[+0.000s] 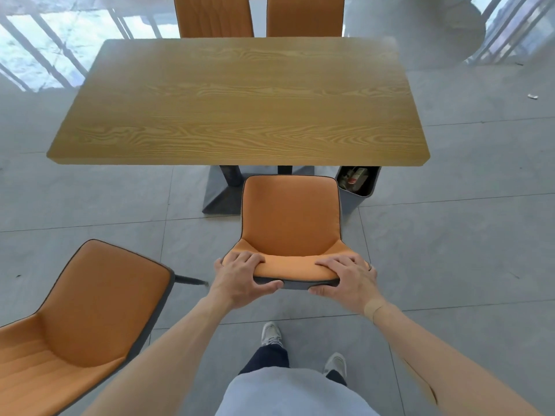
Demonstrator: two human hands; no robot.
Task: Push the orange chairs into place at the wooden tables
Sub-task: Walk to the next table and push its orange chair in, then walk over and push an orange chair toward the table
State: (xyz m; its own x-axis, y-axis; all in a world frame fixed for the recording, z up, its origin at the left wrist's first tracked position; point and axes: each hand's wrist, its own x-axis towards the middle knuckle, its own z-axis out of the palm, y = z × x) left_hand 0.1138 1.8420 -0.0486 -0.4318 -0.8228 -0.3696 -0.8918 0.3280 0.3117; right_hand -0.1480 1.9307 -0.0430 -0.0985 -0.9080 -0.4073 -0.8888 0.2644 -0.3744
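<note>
An orange chair (290, 217) stands in front of me, its seat facing the wooden table (237, 103) and just short of the table's near edge. My left hand (240, 279) grips the left end of the chair's backrest top, fingers over the front, thumb behind. My right hand (348, 280) grips the right end the same way. A second orange chair (87, 313) stands at the lower left, turned at an angle and away from the table. Two more orange chairs (213, 16) (304, 15) are tucked in at the table's far side.
A grey bin (357, 183) with rubbish sits on the floor right of the held chair, under the table's near right corner. The table's dark pedestal base (222, 190) is left of the chair's seat. Grey tiled floor surrounds everything; glass railings run at the far left and right.
</note>
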